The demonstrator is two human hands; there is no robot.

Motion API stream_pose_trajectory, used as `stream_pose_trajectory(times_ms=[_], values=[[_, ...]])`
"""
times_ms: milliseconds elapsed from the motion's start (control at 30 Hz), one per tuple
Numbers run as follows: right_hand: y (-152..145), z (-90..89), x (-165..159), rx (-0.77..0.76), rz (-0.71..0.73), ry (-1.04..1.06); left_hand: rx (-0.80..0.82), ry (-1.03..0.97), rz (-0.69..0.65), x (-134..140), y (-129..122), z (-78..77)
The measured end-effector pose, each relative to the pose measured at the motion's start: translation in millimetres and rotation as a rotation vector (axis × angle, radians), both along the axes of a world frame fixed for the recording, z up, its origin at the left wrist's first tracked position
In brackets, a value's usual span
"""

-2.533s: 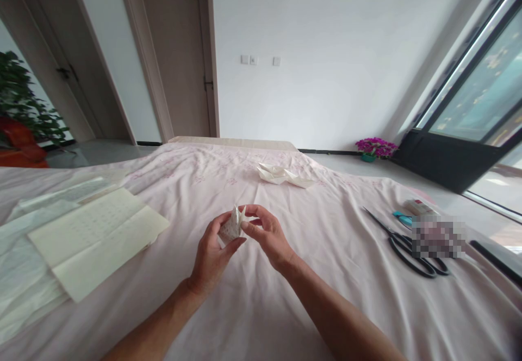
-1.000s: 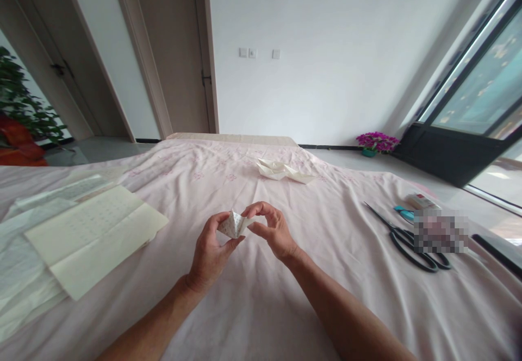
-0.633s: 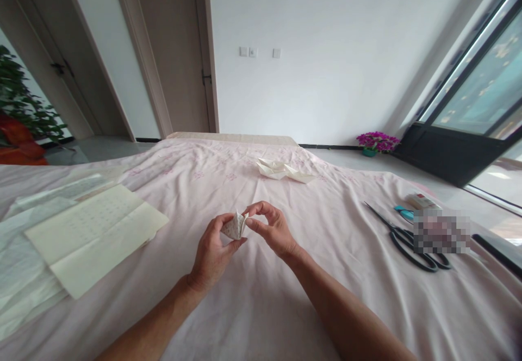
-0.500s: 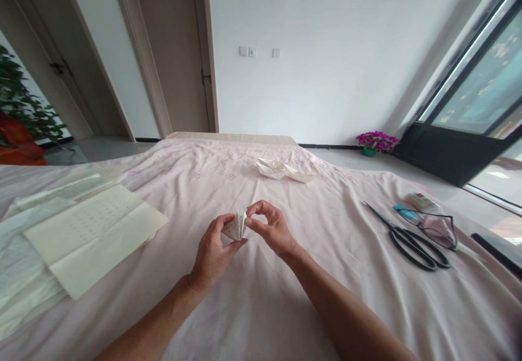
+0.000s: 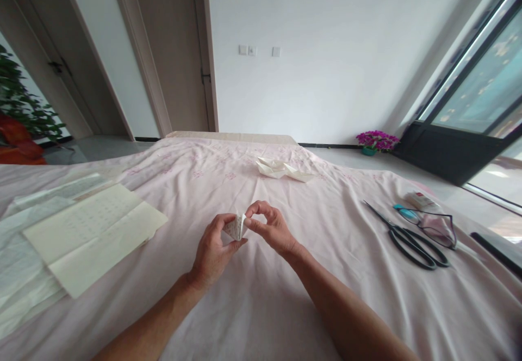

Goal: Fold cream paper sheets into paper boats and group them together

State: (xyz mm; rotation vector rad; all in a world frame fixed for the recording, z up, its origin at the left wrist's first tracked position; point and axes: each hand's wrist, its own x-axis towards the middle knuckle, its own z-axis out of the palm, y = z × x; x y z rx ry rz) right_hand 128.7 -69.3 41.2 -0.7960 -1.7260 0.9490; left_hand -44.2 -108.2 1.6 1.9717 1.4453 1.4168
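A small folded piece of printed paper (image 5: 234, 228) is held up over the pink cloth, between my two hands. My left hand (image 5: 212, 247) is closed on its left side, with the thumb under its lower point and the fingers along the top. At its right edge, the thumb and index finger of my right hand (image 5: 271, 228) pinch a white flap, the other fingers curled. Folded cream paper boats (image 5: 279, 169) lie farther off on the cloth.
Sheets of paper (image 5: 95, 230) lie in a loose stack at the left. Black-handled scissors (image 5: 408, 238) rest open-handled at the right, beside eyeglasses (image 5: 451, 230) and a small white box (image 5: 421, 200). The cloth (image 5: 253, 312) is wrinkled.
The top flap of the folded paper has come down toward the right, so its upper edge looks flatter. Both hands stay in nearly the same place.
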Motion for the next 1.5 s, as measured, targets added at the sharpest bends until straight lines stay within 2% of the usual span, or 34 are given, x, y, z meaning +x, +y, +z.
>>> stream_pose_trajectory(times_ms=[167, 300, 433, 533, 700, 867, 1067, 1500], values=[[0, 1.3, 1, 0.012, 0.006, -0.015, 0.022, 0.009, 0.009, -1, 0, 1.7], [2, -0.6, 3, 0.048, 0.006, -0.025, 0.032, -0.021, -0.032, -4, -1, 7.1], [5, -2.1, 5, 0.142, 0.005, -0.046, 0.019, -0.091, -0.101, -7, -4, 12.5], [4, -0.7, 4, 0.228, -0.006, -0.080, 0.038, -0.097, -0.069, -7, -4, 12.2], [0, 5.1, 4, 0.415, -0.013, -0.179, 0.137, -0.056, 0.025, -8, -1, 7.3], [-2, 6.1, 6, 0.581, -0.031, -0.327, 0.322, 0.032, 0.004, -10, 1, 11.6], [-4, 4.3, 7, 0.685, -0.091, -0.424, 0.456, 0.127, 0.017, -12, 1, 15.8], [-4, 0.2, 9, 0.861, -0.148, -0.485, 0.567, 0.234, 0.071, -16, -1, 18.2]])
